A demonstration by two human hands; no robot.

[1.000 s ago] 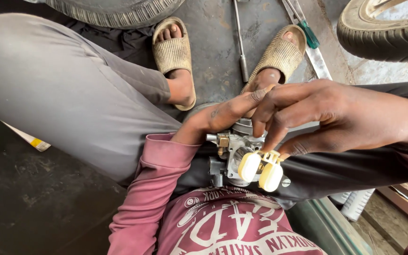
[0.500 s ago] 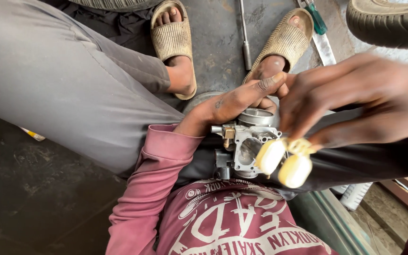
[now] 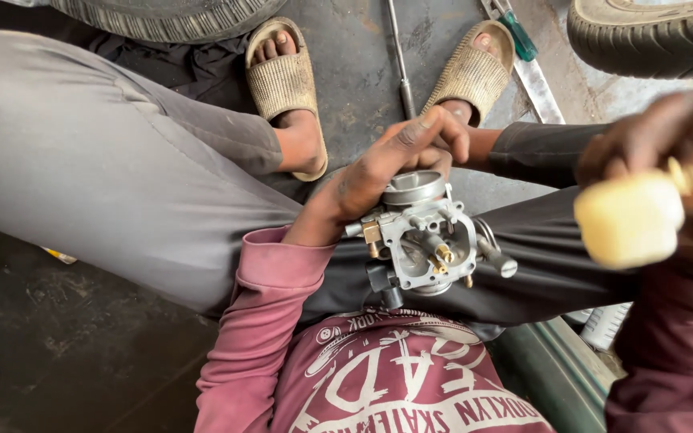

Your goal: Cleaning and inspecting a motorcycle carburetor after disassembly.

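Observation:
My left hand (image 3: 395,164) grips a grey metal carburetor (image 3: 427,236) from behind and holds it over my lap, its open float chamber and brass jets facing up. My right hand (image 3: 667,152) is lifted to the right, close to the camera and blurred, pinching a pale yellow plastic float (image 3: 627,220) by its brass hinge. The float is well clear of the carburetor body.
My feet in tan slide sandals (image 3: 286,76) rest on the dirty concrete floor. A long metal rod (image 3: 400,68), a green-handled screwdriver (image 3: 515,36) and a flat metal tool lie between them. Tyres (image 3: 651,36) sit at the top edge and top right. A green container rim (image 3: 555,369) is at lower right.
My right hand has pulled the yellow float off the carburetor and carried it up and to the right. The float chamber now lies open.

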